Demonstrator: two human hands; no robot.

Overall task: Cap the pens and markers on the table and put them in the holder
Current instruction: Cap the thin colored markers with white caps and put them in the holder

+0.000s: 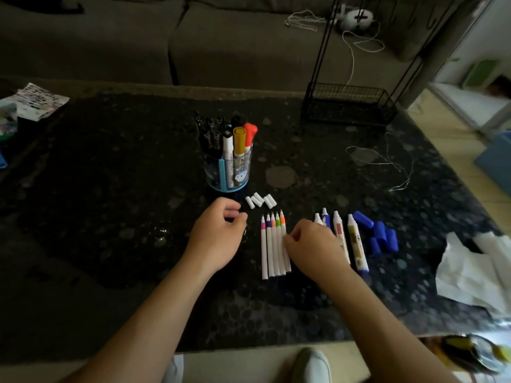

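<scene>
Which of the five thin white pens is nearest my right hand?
The rightmost thin white pen, orange-banded; the right hand's fingertips reach it, the other four pens lie left.

The left hand (218, 233) and the right hand (312, 244) are bare. The left forearm (154, 313) and the right forearm (381, 322) are bare too, slim and smooth, uncovered from the wrist as far as they show. Just below the near edge of the table (110, 299) a shoe (311, 366) shows its rounded toe, pale grey-white with a plain smooth upper, shaded darker along its left side. Also below that edge, left of the shoe, is a narrow strip of pale bluish-white cloth (174, 369); which garment it belongs to cannot be told.
</scene>
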